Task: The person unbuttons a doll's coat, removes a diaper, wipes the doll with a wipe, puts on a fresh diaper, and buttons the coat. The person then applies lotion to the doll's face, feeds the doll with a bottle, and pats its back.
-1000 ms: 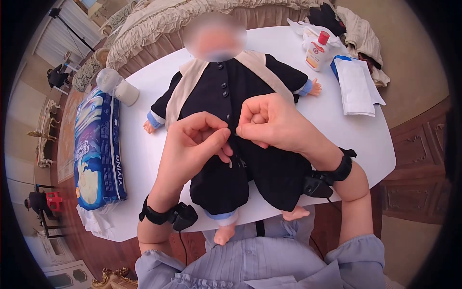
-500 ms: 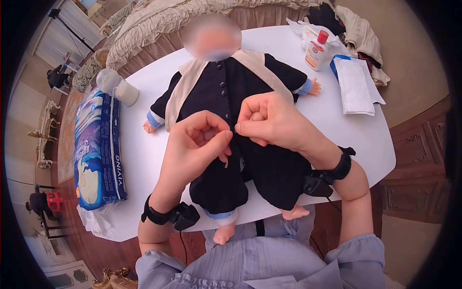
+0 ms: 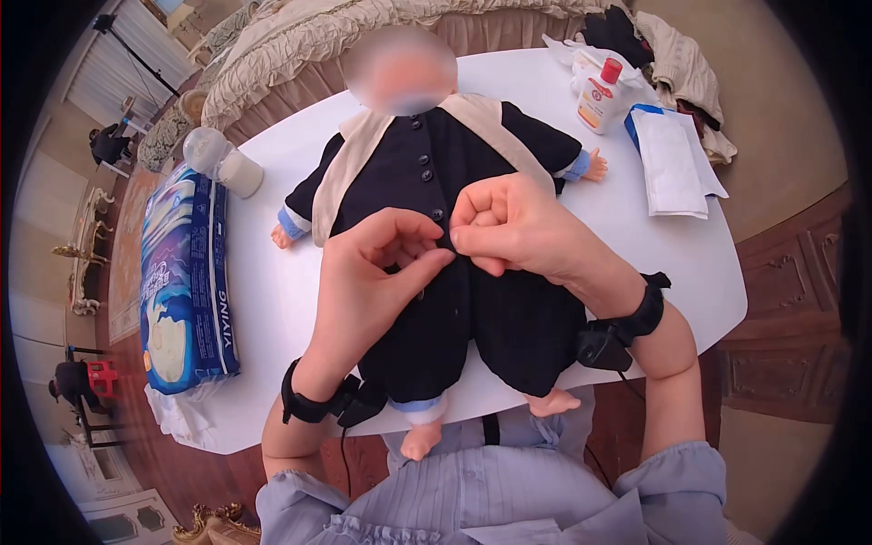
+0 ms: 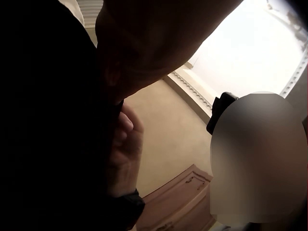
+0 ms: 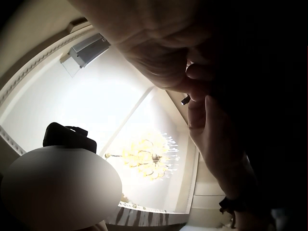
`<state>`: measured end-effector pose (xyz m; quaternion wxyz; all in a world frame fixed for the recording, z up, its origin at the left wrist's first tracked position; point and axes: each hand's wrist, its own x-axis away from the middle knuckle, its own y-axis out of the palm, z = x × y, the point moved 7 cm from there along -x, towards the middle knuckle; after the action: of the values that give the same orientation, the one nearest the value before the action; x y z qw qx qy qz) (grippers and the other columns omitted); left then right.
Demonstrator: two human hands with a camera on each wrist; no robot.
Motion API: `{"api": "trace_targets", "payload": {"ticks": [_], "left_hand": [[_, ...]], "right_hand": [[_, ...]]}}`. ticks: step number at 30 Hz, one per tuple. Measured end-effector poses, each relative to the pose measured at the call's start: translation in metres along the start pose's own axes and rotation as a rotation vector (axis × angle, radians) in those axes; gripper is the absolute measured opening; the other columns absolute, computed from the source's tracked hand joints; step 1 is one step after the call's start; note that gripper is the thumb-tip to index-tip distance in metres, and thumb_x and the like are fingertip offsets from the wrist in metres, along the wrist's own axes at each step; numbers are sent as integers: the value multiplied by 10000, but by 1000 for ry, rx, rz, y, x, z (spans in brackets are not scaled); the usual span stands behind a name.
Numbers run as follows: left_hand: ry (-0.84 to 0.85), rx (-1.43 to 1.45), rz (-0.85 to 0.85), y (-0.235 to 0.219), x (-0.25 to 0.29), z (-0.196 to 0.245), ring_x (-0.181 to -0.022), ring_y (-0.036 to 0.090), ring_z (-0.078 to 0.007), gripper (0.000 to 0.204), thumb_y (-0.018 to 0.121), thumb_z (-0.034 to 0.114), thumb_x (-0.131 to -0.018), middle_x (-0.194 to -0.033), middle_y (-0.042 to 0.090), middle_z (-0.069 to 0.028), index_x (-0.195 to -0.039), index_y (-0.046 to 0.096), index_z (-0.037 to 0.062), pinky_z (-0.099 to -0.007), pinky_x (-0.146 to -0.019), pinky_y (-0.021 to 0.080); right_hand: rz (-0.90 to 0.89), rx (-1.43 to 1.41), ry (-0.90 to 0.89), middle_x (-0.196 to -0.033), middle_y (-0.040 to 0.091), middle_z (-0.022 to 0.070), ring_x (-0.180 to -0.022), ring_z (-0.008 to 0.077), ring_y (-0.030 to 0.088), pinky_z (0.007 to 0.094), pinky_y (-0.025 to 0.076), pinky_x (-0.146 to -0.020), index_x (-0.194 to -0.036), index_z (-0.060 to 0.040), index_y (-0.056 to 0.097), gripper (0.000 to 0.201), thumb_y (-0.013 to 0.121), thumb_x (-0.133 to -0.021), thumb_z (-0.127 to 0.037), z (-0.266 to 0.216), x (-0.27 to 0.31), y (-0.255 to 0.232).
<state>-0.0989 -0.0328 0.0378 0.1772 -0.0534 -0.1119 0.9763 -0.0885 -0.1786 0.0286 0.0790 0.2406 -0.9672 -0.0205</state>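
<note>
A doll lies on its back, dressed in a black button-front romper with a wide cream collar. Several dark buttons run down its chest. Over the belly, my left hand pinches the romper's front edge between thumb and index finger. Close beside it, my right hand pinches the same front opening, its other fingers curled in. The button or buttonhole between the fingertips is hidden. In the right wrist view a small dark bit pokes out by the fingers. Blue cuffs show at the doll's wrists.
A blue diaper pack and a clear-topped white bottle stand on the left of the white table. At the right back are a red-capped bottle and a white packet. Folded clothes lie beyond.
My left hand has shifted slightly right, its thumb closer to the right fingertips. The dangling edge below the left fingers no longer shows. My right hand stays nearly in place.
</note>
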Motion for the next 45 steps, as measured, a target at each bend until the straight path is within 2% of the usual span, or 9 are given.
{"api": "trace_targets", "payload": {"ticks": [8,16,20,22,26,28,38,41,45], "left_hand": [[479,-521,174,7,12,34,-723,663,-118,180,764,-12,-782,-823,670,-52,-938,676,7,-241,-617,534],[21,-304,72,-7,4,15,-658,656,-107,141,729,42,-863,-753,683,-80,-975,699,-39,-249,-594,517],[71,-333,76,-7,8,25,-624,636,-135,149,753,82,-848,-755,650,-79,-928,681,-21,-272,-566,498],[390,-623,66,4,27,59,-603,607,-198,199,789,118,-807,-759,599,-86,-867,636,5,-311,-546,487],[526,-825,-103,44,51,58,-599,574,-235,349,855,217,-704,-734,541,-77,-795,576,30,-344,-535,461],[509,-882,-95,51,50,38,-628,566,-273,382,836,262,-695,-732,505,-91,-789,540,38,-371,-550,462],[354,-1080,42,39,44,13,-674,580,-308,272,760,115,-721,-750,509,-119,-810,519,26,-414,-603,485],[370,-955,51,29,45,19,-643,587,-256,194,700,58,-755,-773,547,-128,-858,547,0,-371,-590,485],[21,-335,-54,-1,38,1,-643,592,-114,98,616,3,-798,-767,593,-36,-880,561,-5,-235,-576,452]], "right_hand": [[124,332,-170,-631,677,68,-470,61,537,230,385,-450,-830,35,635,142,607,-868,-100,-8,7,6],[59,205,-66,-586,626,77,-519,74,553,257,420,-504,-848,65,630,151,584,-862,-78,-2,0,-2],[113,466,-56,-640,653,106,-526,145,596,303,451,-526,-879,40,642,149,573,-880,-92,-18,15,-1],[271,683,-395,-614,615,56,-516,89,559,260,405,-492,-876,17,625,85,619,-890,-67,-44,33,-3],[93,897,-445,-733,639,92,-608,222,625,313,477,-553,-876,2,638,67,654,-834,-49,-52,66,25],[102,1080,-592,-760,603,86,-665,241,617,333,488,-584,-822,-21,614,77,677,-811,-62,-34,71,36],[132,1352,-558,-737,516,75,-669,233,574,350,480,-588,-738,-52,566,164,718,-784,-96,-11,66,43],[121,1385,-537,-722,527,69,-656,226,585,346,478,-578,-749,-58,557,177,723,-793,-101,-8,64,43],[193,1340,-618,-671,519,47,-619,208,592,329,467,-555,-839,-57,591,148,724,-817,-118,-12,64,44]]}}
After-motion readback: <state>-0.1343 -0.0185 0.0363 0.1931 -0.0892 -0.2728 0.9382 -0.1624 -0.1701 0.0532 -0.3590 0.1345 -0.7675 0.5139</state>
